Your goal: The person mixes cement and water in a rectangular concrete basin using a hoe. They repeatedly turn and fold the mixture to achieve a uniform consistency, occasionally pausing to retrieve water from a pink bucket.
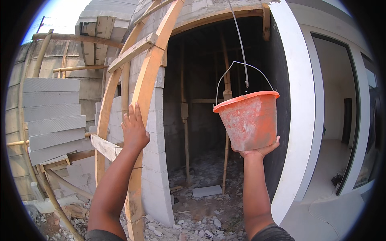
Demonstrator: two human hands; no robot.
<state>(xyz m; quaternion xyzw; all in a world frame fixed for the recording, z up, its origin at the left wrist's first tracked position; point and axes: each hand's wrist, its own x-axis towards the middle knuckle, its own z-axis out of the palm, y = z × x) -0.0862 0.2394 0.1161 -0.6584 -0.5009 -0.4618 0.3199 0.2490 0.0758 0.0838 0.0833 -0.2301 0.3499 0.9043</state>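
Observation:
My left hand (134, 130) rests on the right rail of a wooden ladder (149, 68), fingers stretched upward along the wood. A pale crosspiece (105, 146) lies just below it. My right hand (255, 150) holds a scuffed orange bucket (247, 118) from underneath, raised at arm's length with its wire handle (251, 66) upright. A thin metal rod (240, 36) hangs from above just behind the handle, its lower end over the bucket; whether they touch I cannot tell.
Stacked grey blocks (54, 102) on timber and bamboo supports stand left. A block wall (155, 180) borders a dark opening with poles (185, 144) and rubble (201, 217). A white column (297, 100) and glass door frame (348, 120) are right, with a cable (321, 219) on the floor.

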